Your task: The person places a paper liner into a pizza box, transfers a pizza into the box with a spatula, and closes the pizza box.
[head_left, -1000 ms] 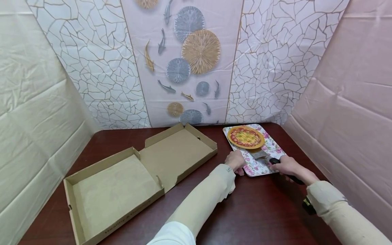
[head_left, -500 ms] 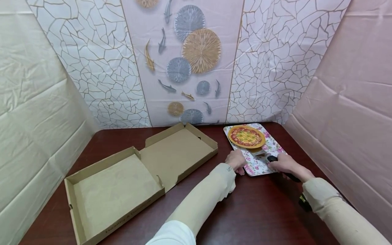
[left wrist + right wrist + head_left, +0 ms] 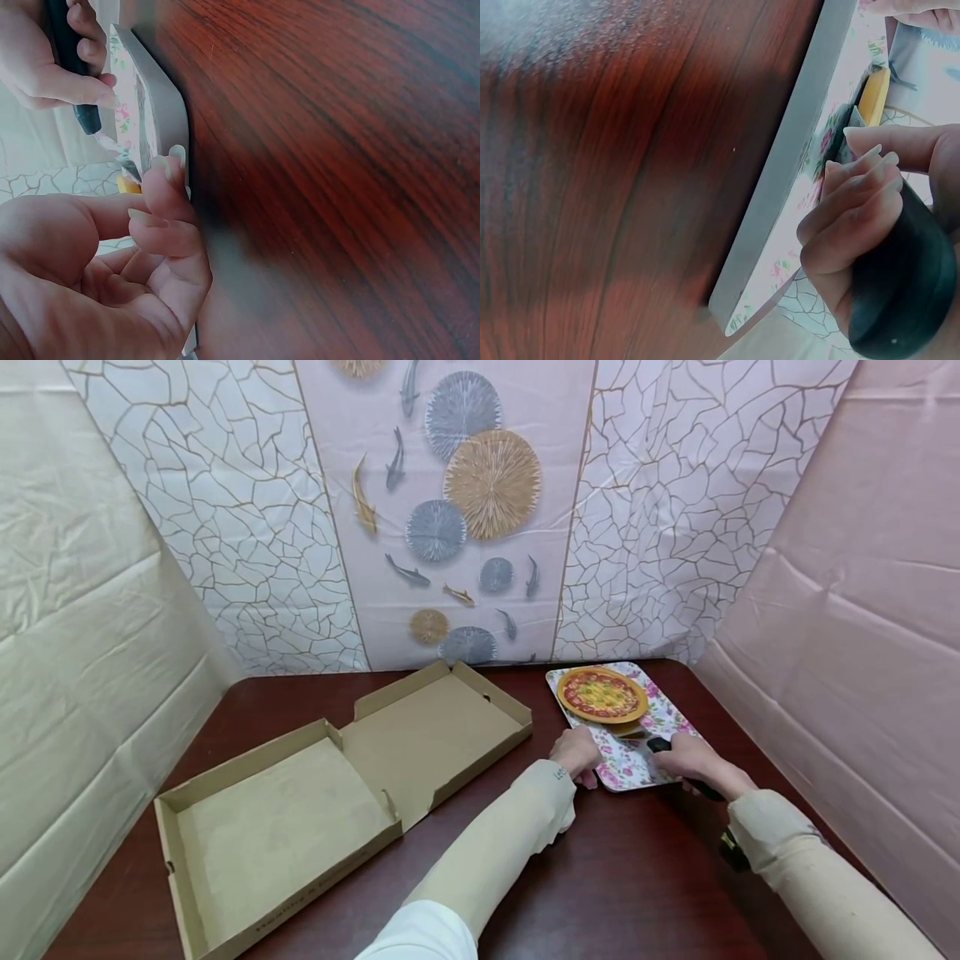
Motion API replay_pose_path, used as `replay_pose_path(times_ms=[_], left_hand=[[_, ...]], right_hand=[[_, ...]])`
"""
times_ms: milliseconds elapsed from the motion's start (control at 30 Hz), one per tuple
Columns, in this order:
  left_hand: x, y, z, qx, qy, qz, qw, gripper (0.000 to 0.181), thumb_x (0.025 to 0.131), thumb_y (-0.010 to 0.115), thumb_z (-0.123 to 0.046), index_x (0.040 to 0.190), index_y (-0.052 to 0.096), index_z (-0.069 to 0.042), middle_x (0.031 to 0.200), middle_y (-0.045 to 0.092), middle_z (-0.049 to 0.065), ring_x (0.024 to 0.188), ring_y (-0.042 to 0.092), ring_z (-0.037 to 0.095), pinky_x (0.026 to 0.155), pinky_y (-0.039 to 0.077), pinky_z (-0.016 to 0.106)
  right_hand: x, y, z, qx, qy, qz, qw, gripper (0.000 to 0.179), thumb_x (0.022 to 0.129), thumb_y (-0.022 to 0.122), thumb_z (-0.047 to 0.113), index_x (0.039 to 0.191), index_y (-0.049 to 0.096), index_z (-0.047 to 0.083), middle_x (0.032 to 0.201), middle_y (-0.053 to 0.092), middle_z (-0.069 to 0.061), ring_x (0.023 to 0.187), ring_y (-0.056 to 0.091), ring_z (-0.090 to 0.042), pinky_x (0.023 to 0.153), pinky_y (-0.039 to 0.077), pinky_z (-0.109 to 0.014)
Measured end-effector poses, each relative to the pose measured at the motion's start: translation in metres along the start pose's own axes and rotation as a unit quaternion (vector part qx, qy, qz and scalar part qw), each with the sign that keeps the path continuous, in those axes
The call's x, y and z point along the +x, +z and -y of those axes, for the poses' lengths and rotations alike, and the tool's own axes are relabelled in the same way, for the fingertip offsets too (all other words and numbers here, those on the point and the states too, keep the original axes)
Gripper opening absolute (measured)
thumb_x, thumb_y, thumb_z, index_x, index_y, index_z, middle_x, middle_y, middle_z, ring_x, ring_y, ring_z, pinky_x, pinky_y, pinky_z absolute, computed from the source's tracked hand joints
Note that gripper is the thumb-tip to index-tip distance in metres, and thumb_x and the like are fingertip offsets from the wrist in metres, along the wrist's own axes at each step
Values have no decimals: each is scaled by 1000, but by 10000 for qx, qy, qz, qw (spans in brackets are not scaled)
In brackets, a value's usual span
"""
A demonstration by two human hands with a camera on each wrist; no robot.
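Widest free rm. was the bare tabletop (image 3: 615, 877) up front, betw. the L sleeve (image 3: 495, 843) and R sleeve (image 3: 840, 902), reaching the near edge of the floral board (image 3: 626, 770). A narrower lane ran betw. the lid of the open box (image 3: 435, 735) and the board's L edge, but the left hand (image 3: 576, 752) gripped that edge and plugged the near end. Right hand (image 3: 693, 757) plus black-handled tool (image 3: 660, 744) blocked the near-R corner; pizza (image 3: 602, 695) took up the far-L part. A thin strip (tight, tbh) lay betw. board and R curtain (image 3: 840, 610).
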State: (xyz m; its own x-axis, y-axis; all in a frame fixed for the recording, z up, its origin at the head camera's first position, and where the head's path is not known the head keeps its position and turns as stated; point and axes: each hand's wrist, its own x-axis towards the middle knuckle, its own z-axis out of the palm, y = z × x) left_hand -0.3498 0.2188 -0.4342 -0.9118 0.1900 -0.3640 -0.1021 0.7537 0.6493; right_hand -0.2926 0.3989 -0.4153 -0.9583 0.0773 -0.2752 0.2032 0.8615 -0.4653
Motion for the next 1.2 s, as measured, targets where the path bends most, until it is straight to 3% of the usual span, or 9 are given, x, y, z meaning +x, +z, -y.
replay_pose_path(times_ms=[367, 767, 1200], left_hand=[[-4, 0, 4, -127, 150, -58, 9998, 13, 92, 63, -14, 92, 66, -1, 49, 63, 11, 37, 58, 19, 36, 43, 30], [-1, 1, 4, 39, 146, -131, 9998, 15, 91, 64, -16, 89, 65, -1, 49, 63, 10, 35, 56, 18, 38, 45, 30], [-5, 0, 2, 86, 145, -85, 9998, 14, 91, 64, -16, 89, 66, -2, 48, 63, 9, 36, 55, 18, 36, 42, 29]], right_hand=[[7, 5, 4, 42, -179, -62, 9998, 26, 84, 53, 22, 64, 49, 7, 44, 46, 1, 36, 46, -10, 38, 44, -27], [12, 5, 7, 167, -108, -45, 9998, 21, 85, 50, 20, 81, 46, 0, 51, 50, -3, 39, 46, -11, 40, 44, -26], [22, 6, 9, 113, -429, -177, 9989, 29, 83, 50, 16, 56, 51, 4, 38, 43, 5, 30, 45, -7, 39, 39, -23]])
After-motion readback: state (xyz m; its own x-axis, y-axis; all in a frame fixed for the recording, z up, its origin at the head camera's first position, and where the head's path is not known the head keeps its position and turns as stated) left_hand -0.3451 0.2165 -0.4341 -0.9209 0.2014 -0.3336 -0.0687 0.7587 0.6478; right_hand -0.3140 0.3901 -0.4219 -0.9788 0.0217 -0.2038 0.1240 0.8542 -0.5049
